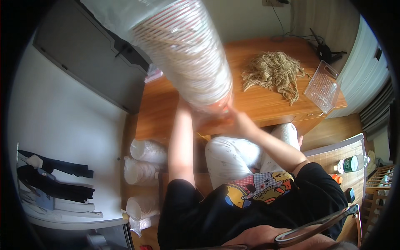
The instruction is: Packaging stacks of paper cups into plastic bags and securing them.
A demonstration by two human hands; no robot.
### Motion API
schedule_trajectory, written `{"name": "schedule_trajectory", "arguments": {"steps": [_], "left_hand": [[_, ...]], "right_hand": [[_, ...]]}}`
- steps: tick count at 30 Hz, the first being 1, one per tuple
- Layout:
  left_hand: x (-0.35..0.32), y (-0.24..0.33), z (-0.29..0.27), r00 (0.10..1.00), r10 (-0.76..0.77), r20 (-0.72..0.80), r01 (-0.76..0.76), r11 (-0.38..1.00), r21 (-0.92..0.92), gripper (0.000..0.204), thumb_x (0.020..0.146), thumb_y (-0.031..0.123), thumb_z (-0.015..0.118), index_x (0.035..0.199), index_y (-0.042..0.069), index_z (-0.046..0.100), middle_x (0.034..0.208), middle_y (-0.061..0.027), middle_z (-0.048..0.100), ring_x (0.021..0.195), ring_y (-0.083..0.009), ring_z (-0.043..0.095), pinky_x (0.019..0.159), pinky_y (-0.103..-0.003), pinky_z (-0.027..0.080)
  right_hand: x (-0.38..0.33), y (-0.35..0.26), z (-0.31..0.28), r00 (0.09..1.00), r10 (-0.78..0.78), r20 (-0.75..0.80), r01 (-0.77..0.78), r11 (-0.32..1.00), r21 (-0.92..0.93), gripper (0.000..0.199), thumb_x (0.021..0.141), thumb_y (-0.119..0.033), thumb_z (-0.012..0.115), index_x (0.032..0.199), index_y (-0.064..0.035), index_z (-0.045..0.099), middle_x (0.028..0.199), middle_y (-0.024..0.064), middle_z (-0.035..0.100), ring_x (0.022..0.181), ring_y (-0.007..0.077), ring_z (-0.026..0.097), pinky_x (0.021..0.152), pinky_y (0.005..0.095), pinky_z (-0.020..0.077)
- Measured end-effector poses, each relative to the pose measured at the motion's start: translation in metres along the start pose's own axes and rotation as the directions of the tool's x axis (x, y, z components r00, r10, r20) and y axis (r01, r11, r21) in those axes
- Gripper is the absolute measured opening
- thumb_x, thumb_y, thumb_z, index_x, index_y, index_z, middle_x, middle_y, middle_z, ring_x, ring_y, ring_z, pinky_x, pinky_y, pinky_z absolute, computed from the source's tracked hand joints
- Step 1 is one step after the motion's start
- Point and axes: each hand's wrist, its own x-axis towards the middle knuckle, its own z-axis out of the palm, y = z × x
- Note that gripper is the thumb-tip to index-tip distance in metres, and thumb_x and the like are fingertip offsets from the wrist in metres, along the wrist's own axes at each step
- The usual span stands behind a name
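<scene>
A long, tilted stack of paper cups in a clear plastic bag rises from the near side of the desk toward the upper left. Red and white rims show through the plastic, and motion blurs them. Both hands are at its lower end. My left hand supports the bottom from the left, its fingers mostly hidden behind the cups and blurred. On the other side, my right hand is closed against the reddish base. The loose end of the bag hangs past the top of the stack.
On the wooden desk lie tangled beige yarn, a clear plastic tray and, behind them, a black router. Several similar bagged stacks lie left of my seat. A bottle rests on a mat at right.
</scene>
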Motion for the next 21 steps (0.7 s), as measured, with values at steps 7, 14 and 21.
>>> {"name": "schedule_trajectory", "arguments": {"steps": [7,14,21], "left_hand": [[0.007,0.004,-0.026,0.991,0.072,0.115,-0.107,0.936,0.337,0.057,0.099,0.037,0.046,0.143,0.001,0.035,0.140,-0.0110,0.047,0.122,-0.0235,0.050,0.103,-0.038,0.040],[-0.023,-0.015,-0.002,0.983,-0.144,-0.110,0.154,0.984,0.094,0.061,0.100,0.043,0.041,0.146,0.005,0.030,0.145,-0.0104,0.040,0.129,-0.0209,0.043,0.106,-0.037,0.037],[-0.049,-0.012,-0.011,0.935,-0.244,0.258,0.081,0.853,0.515,0.088,0.085,0.049,0.065,0.147,0.001,0.026,0.151,-0.0129,0.032,0.138,-0.0219,0.031,0.112,-0.035,0.026]], "right_hand": [[-0.017,0.010,-0.014,0.994,-0.072,0.085,0.061,0.991,0.120,0.036,0.081,-0.020,0.073,0.112,-0.0016,0.065,0.086,0.0124,0.071,0.080,0.0169,0.068,0.073,0.0308,0.0540],[0.029,0.074,-0.066,0.943,-0.220,-0.252,0.043,0.827,-0.561,0.078,0.067,-0.038,0.081,0.128,-0.0010,0.050,0.116,0.0161,0.063,0.116,0.0356,0.052,0.101,0.0458,0.0372],[0.054,0.060,-0.046,0.986,-0.158,-0.062,0.109,0.872,-0.477,0.055,0.068,-0.038,0.077,0.114,-0.0131,0.060,0.095,0.0142,0.067,0.098,0.0337,0.060,0.099,0.0459,0.0346]]}}
